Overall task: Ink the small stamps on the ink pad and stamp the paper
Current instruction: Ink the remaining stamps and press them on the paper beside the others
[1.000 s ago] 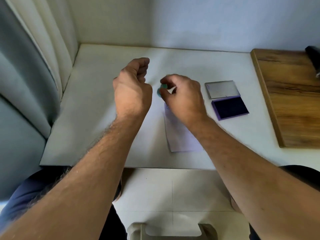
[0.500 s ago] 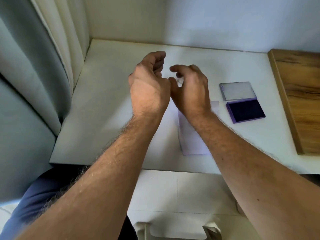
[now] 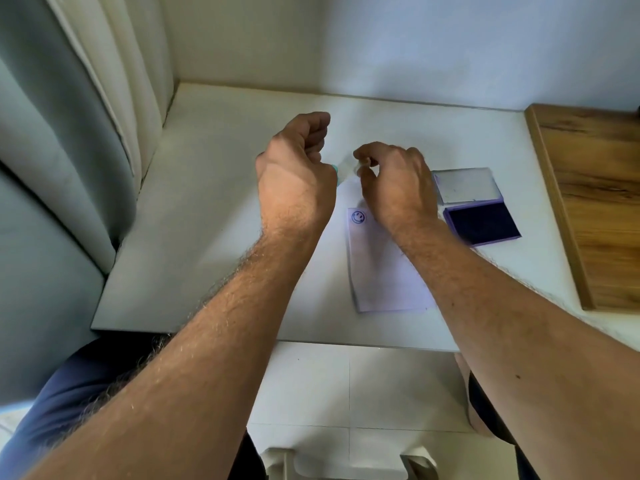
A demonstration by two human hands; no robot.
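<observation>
White desk holds a pale paper near its front edge, with one purple smiley print at the paper's far left corner. The right hand covers the paper's far end. Both hands float above the desk, fingers curled. The left hand hides most of a small teal stamp; only a blurry bit shows, so its grip is unclear. Something clear and blurry sits in the right fingertips. The open ink pad lies beside the paper, toward the right edge. The desk's left side is bare.
</observation>
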